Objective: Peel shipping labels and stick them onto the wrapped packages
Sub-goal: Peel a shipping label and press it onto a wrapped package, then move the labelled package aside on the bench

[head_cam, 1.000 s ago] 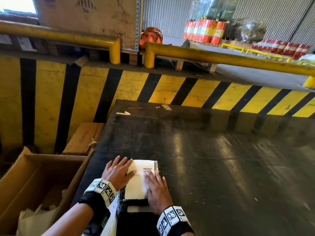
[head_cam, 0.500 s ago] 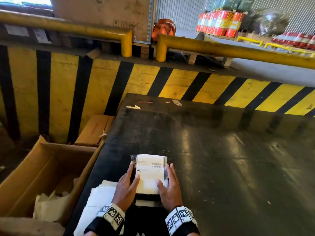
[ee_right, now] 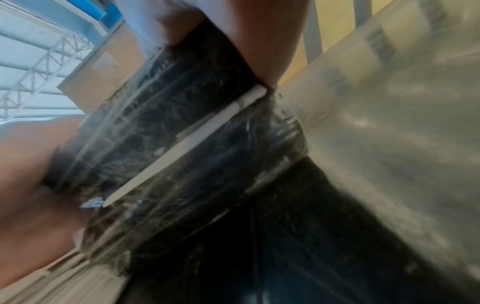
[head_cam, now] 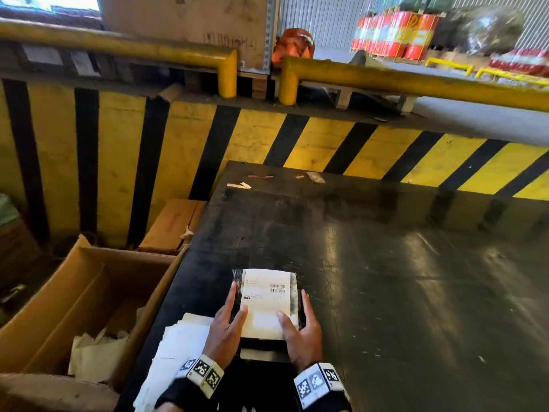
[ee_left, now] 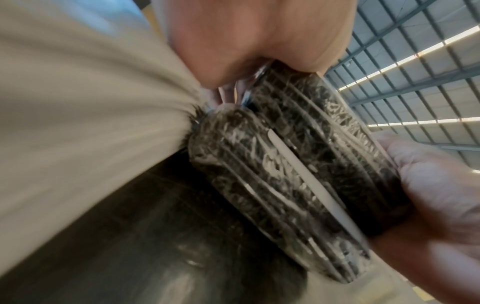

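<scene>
A black, plastic-wrapped package (head_cam: 294, 295) sits at the near edge of the table with a white shipping label (head_cam: 267, 301) stuck on its top. My left hand (head_cam: 227, 322) grips its left side and my right hand (head_cam: 304, 325) its right side, both thumbs lying on the label. In the left wrist view the package (ee_left: 298, 174) seems stacked on a second wrapped one, a white label edge (ee_left: 309, 181) showing between them. The right wrist view shows the same package (ee_right: 161, 127) and white edge (ee_right: 182, 148). My fingers under the package are hidden.
A pile of white label sheets (head_cam: 178, 346) lies left of my hands. An open cardboard box (head_cam: 89, 292) holding crumpled backing paper stands beside the dark table (head_cam: 386, 278). Small scraps (head_cam: 239, 185) lie at the table's far edge, against a yellow-and-black striped wall (head_cam: 190, 138).
A second ago both hands lay flat on the label. They have slid back to the package's sides, thumbs resting on top, and now grip it.
</scene>
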